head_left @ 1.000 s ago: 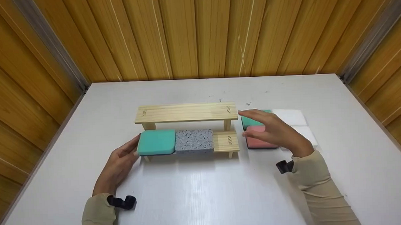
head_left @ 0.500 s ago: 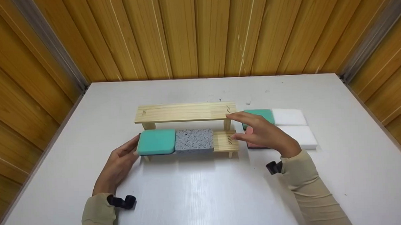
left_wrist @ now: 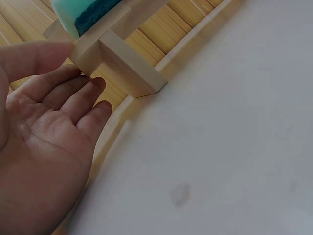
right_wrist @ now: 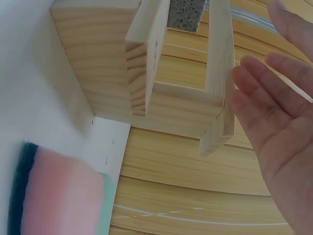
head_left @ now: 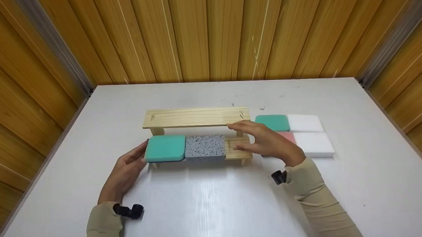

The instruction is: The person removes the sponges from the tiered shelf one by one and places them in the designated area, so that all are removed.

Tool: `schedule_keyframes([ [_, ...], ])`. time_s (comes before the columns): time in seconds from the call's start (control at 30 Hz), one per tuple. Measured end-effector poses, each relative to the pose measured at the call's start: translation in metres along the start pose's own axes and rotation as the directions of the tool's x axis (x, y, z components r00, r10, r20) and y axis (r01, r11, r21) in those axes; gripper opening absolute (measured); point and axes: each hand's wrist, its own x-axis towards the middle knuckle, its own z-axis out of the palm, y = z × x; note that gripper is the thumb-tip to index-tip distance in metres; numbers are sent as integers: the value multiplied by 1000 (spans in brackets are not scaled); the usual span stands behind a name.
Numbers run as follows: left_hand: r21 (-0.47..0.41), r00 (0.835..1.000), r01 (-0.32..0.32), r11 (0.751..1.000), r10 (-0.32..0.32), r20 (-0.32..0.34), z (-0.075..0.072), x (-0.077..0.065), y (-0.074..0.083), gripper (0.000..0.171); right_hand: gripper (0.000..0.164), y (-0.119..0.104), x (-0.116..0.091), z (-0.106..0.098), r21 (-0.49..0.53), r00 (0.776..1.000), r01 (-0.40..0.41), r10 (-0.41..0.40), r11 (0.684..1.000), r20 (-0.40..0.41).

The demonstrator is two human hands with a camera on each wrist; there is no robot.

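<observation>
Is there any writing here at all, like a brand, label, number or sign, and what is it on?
None: I can read no words, labels, brands, numbers or signs in any view.
The green sponge, grey speckled block and white blocks show no visible print.
The marks on the wooden rack's board ends look like joints, not letters.
The dark specks on the table are too small to make out.

Speckled grey block (head_left: 205, 146), teal sponge (head_left: 165, 148)

Right grip (right_wrist: 286, 127) just beside the pale wooden rack (right_wrist: 181, 110), pink sponge (right_wrist: 63, 196) lower left.
</observation>
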Motion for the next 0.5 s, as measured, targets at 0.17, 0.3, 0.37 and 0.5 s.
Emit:
schedule_keyframes([
  [0.17,-21,1000,-7,1000,7,10,0,0,1,64,58,-2,5,6,5,999,-36,36,999,34],
  [0.3,-24,1000,1,1000,0,8,0,0,1,64,66,-5,11,12,-12,992,-98,99,995,80],
  [0.37,-34,1000,-1,999,2,14,-1,0,1,65,71,-6,14,14,-18,986,-126,127,992,104],
  [0.5,-45,1000,-14,999,15,25,0,0,0,65,76,-8,19,20,-35,977,-162,166,986,137],
])
